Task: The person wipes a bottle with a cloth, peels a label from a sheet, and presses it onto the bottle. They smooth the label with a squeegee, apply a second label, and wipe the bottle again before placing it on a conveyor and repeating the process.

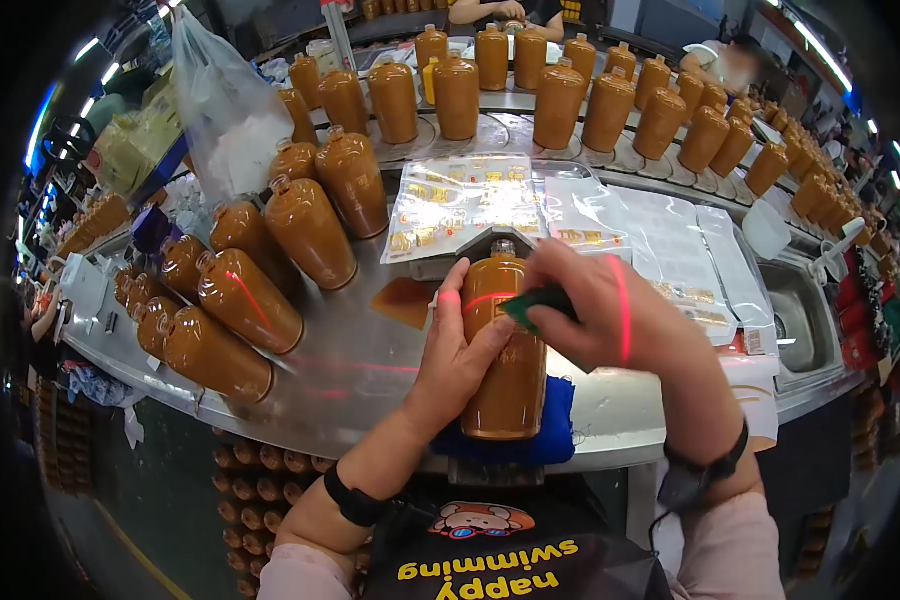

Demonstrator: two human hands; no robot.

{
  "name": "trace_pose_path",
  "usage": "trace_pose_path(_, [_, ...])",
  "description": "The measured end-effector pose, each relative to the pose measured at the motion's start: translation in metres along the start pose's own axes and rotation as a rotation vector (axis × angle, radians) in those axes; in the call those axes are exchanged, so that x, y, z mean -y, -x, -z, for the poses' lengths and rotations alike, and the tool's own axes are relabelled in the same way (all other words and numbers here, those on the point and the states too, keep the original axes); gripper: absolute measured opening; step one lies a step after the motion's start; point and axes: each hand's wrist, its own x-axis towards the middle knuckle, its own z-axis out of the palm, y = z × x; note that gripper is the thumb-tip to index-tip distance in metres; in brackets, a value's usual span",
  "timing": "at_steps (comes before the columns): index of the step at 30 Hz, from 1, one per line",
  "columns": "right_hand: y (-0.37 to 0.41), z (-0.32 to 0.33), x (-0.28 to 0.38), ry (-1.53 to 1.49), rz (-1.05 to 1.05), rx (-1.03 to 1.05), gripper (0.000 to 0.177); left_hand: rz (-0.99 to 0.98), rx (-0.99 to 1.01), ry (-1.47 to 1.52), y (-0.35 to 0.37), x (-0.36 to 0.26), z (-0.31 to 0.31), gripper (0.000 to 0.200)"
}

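Observation:
A glossy brown bottle [503, 390] lies tilted in front of me, its base on a blue cloth [560, 425] and its clear neck in the notch of a grey rest. My left hand [460, 345] wraps round the bottle's left side, thumb across its front. In my right hand [595, 305] is a flat dark green scraper [542, 308], its edge against the upper front of the bottle. Gold lettering shows partly below it. A red laser line crosses the bottle and both hands.
Beyond the bottle lie shiny gold-printed sticker sheets [465, 200] and white sheets [660, 235]. Several brown bottles [310, 235] stand at the left. A curved conveyor [510, 130] carries more bottles. A plastic bag [225, 110] hangs at left; a sink [795, 320] is at right.

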Motion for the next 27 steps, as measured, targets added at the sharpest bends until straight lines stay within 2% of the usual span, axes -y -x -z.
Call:
trace_pose_path(2, [-0.027, 0.003, -0.023, 0.095, 0.014, 0.068, 0.016, 0.039, 0.022, 0.088, 0.004, -0.003, 0.003, 0.078])
trace_pose_path(3, [-0.032, 0.001, -0.019, 0.275, -0.053, -0.085, 0.013, 0.08, 0.038, 0.174, 0.009, -0.005, 0.006, 0.078])
trace_pose_path(4, [-0.03, -0.002, -0.015, 0.374, 0.085, -0.093, 0.013, 0.122, 0.055, 0.261, 0.013, -0.006, 0.01, 0.078])
trace_pose_path(6, [-0.015, -0.012, 0.002, 0.567, 0.362, -0.106, 0.016, 0.036, 0.061, 0.316, 0.025, -0.007, 0.014, 0.078])
trace_pose_path(7, [-0.003, -0.019, 0.023, 0.52, 0.411, -0.056, 0.018, -0.012, 0.066, 0.341, 0.027, -0.007, 0.016, 0.078])
trace_pose_path(8, [0.001, -0.021, 0.032, 0.297, 0.436, 0.036, 0.016, -0.019, 0.089, 0.278, 0.029, -0.006, 0.021, 0.079])
trace_pose_path(10, [-0.011, -0.026, 0.014, 0.154, 0.364, 0.117, 0.014, -0.017, 0.138, 0.143, 0.039, -0.006, 0.027, 0.08])
trace_pose_path(11, [-0.028, -0.022, 0.007, 0.277, -0.026, 0.224, 0.013, -0.019, 0.149, 0.103, 0.041, -0.01, 0.026, 0.081])
trace_pose_path(12, [-0.042, -0.024, -0.004, 0.163, 0.005, -0.168, 0.012, -0.039, 0.133, 0.084, 0.043, -0.007, 0.027, 0.081])
trace_pose_path(14, [-0.036, -0.009, -0.008, 0.618, 0.161, -0.262, 0.015, -0.084, 0.1, 0.046, 0.046, 0.001, 0.031, 0.082])
trace_pose_path(16, [-0.019, -0.012, 0.008, 0.015, 0.287, 0.058, 0.018, -0.045, 0.104, 0.006, 0.05, -0.002, 0.031, 0.083])
trace_pose_path(17, [-0.017, -0.02, 0.0, -0.06, 0.292, 0.031, 0.021, -0.021, 0.108, -0.011, 0.053, -0.003, 0.031, 0.084])
trace_pose_path(18, [-0.015, -0.031, -0.018, 0.007, 0.122, -0.19, 0.021, -0.054, 0.104, -0.057, 0.055, 0.0, 0.03, 0.084])
trace_pose_path(20, [-0.004, -0.024, -0.037, 0.513, 0.178, -0.486, 0.022, -0.132, 0.089, -0.152, 0.051, 0.007, 0.032, 0.085])
trace_pose_path(21, [0.003, -0.035, -0.036, 0.418, 0.338, -0.539, 0.024, -0.131, 0.087, -0.154, 0.05, 0.006, 0.033, 0.085])
trace_pose_path(22, [0.018, -0.037, -0.014, 0.433, 0.35, -0.423, 0.027, -0.125, 0.091, -0.154, 0.051, 0.006, 0.034, 0.085])
trace_pose_path(24, [0.039, -0.041, 0.013, 0.114, 0.4, -0.225, 0.025, -0.194, 0.09, -0.235, 0.048, 0.007, 0.036, 0.083])
trace_pose_path(26, [0.05, -0.035, 0.008, -0.053, 0.215, -0.13, 0.023, -0.332, 0.082, -0.4, 0.045, 0.006, 0.04, 0.08])
trace_pose_path(27, [0.056, -0.032, 0.005, -0.133, 0.123, -0.089, 0.022, -0.437, 0.175, -0.538, 0.041, -0.002, 0.043, 0.077])
